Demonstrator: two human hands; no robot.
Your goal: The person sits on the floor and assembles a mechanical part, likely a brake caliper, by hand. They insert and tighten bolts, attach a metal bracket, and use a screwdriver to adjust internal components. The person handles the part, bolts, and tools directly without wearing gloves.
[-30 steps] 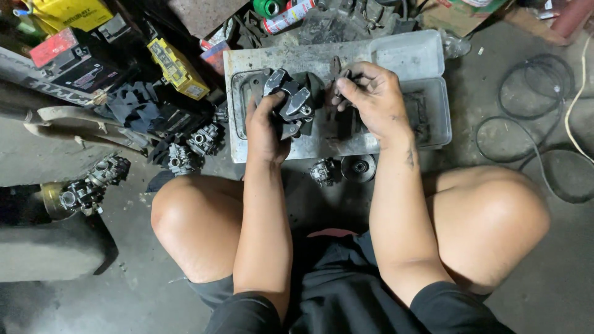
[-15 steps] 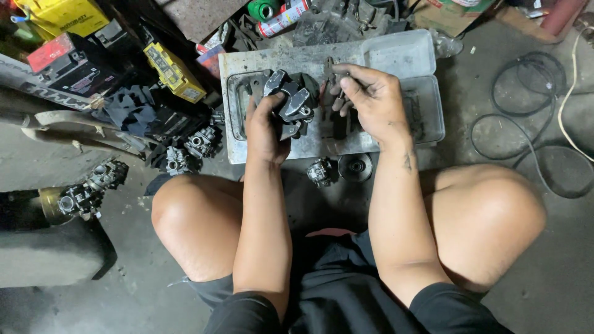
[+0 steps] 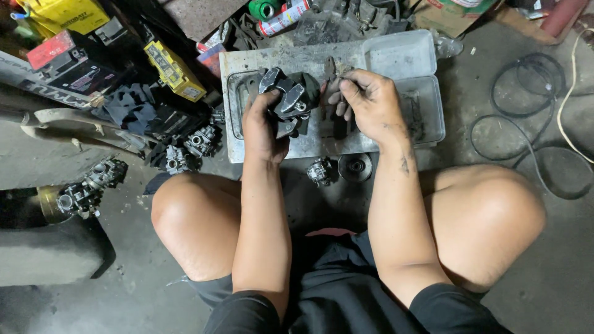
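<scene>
While the left hand grips a dark metal engine part over the grey tray, long side running up and away, silver arms pointing outward, the right hand pinches small pliers beside it, tips pointing away.

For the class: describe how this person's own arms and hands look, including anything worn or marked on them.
Both forearms are bare, with no gloves, watch or rings visible. The left hand and right hand are smudged with dark grime. A small dark mark sits near the right wrist. Short black sleeves end above the elbows.
</scene>
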